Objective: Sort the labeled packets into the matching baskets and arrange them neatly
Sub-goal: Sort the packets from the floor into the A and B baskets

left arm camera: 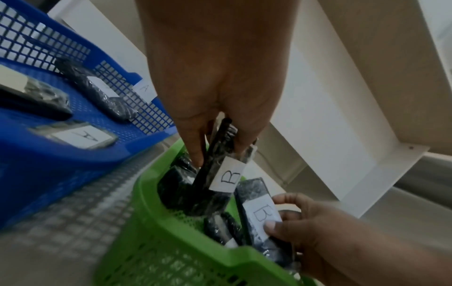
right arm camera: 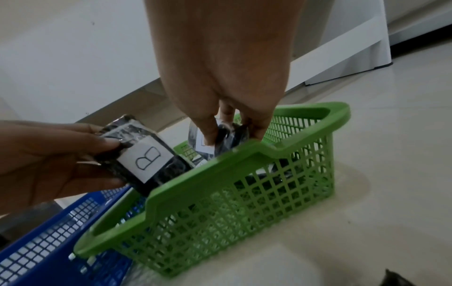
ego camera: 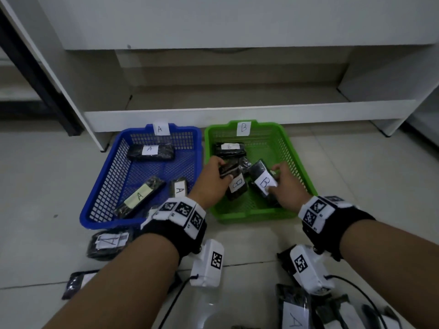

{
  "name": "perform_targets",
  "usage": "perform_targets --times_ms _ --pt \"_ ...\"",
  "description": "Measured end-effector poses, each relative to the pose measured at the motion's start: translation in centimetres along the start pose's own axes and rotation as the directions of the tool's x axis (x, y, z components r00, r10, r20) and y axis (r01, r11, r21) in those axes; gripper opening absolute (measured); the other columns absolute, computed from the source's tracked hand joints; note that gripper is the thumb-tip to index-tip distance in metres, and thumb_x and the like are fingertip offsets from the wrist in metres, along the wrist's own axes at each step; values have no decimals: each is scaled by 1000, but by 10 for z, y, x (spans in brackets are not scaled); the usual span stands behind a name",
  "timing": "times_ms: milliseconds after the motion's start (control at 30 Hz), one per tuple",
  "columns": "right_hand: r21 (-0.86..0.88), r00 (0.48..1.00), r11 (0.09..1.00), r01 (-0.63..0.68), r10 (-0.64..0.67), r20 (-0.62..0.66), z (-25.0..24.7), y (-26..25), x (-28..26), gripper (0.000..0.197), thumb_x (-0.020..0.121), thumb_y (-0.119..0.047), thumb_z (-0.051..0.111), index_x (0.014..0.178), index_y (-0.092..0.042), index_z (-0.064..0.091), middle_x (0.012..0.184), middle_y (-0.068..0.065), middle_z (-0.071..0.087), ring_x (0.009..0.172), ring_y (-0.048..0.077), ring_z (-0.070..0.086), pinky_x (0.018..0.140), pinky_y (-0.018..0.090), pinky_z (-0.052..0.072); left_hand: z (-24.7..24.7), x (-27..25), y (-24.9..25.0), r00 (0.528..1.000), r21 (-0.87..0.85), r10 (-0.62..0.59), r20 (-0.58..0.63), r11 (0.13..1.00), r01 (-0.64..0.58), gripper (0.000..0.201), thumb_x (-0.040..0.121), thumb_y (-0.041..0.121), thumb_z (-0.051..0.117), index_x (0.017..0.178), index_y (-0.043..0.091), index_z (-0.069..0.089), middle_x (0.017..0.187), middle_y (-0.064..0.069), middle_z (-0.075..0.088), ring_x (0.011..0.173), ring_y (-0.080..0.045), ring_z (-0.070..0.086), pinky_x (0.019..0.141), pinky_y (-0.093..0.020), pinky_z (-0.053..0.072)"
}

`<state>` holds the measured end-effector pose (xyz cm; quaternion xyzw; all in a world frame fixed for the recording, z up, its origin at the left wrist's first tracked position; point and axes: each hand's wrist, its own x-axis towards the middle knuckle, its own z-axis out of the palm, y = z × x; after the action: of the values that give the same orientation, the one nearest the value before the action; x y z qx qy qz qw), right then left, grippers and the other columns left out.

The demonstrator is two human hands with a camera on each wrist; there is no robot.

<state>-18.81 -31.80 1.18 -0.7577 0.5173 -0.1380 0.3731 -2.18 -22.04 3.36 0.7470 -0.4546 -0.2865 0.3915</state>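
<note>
Packets marked B sit in the green basket (ego camera: pixel 294 160): the left hand (ego camera: pixel 213 179) pinches one B packet (ego camera: pixel 234 179) at the basket's 9 o'clock side, and the right hand (ego camera: pixel 287 186) grips another B packet (ego camera: pixel 262 181) at about 5 o'clock, both tilted. At 9 o'clock of it, touching, the blue basket (ego camera: pixel 104 186) holds three A packets (ego camera: pixel 140 195), and more packets (ego camera: pixel 108 243) lie on the floor (ego camera: pixel 380 176) at 6 o'clock.
</note>
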Motion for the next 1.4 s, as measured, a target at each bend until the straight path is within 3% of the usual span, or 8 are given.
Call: perform_targets --times_ms 167,300,500,633,833,1000,1267,1400 --pt "-129 996 991 17 -6 91 12 15 9 40 82 -8 67 112 -15 41 108 14 64 91 30 63 79 48 54 27 7 -21 999 225 -5 37 974 -4 24 94 21 55 111 14 39 107 -5 59 88 -20 59 68 -28 49" --pt "-161 994 987 7 11 113 13 24 17 37 84 -8 65 115 -10 45 109 16 65 93 31 63 80 42 53 38 11 -31 992 477 94 78 871 -120 31 95 20 51 122 10 38 124 -12 48 102 -28 57 83 -39 50" --pt "-145 984 989 12 14 179 22 30 29 27 83 -11 66 104 -14 49 109 15 66 92 31 64 80 45 54 42 28 -37 995 560 84 57 822 -102 32 98 16 43 129 7 43 126 -13 47 107 -28 55 89 -41 49" --pt "-240 986 969 56 -15 167 27 31 33 24 82 -10 68 102 -12 57 109 18 59 81 23 54 69 28 43 45 25 -35 991 597 119 57 792 -129 28 98 16 41 125 9 35 117 -14 51 98 -30 55 78 -42 50" --pt "-297 990 954 44 -2 140 29 33 33 22 82 -9 61 103 -15 62 105 17 64 91 29 60 74 28 46 43 32 -41 981 801 181 76 575 -168 31 90 4 43 121 7 43 123 -12 44 111 -26 44 90 -34 40" --pt "-362 989 931 51 5 151 30 31 32 24 84 -17 62 101 -1 70 111 19 64 95 30 63 85 35 53 50 28 -36 994 913 64 87 394 -106 58 93 49 44 131 6 42 131 -9 42 126 -28 32 110 -45 20" --pt "-376 975 917 134 -53 217 23 29 27 30 88 -21 55 101 1 70 101 21 68 90 31 64 79 34 52 29 24 -31 985 875 87 148 452 -172 41 92 31 51 131 21 44 124 -2 56 123 -23 41 110 -52 11" --pt "-414 968 901 129 -24 249 21 26 28 35 92 -28 50 104 -2 69 100 18 69 89 30 65 80 36 54 32 13 -41 980 899 -19 197 402 -173 64 94 49 41 148 18 24 153 1 26 140 -22 18 112 -58 3"
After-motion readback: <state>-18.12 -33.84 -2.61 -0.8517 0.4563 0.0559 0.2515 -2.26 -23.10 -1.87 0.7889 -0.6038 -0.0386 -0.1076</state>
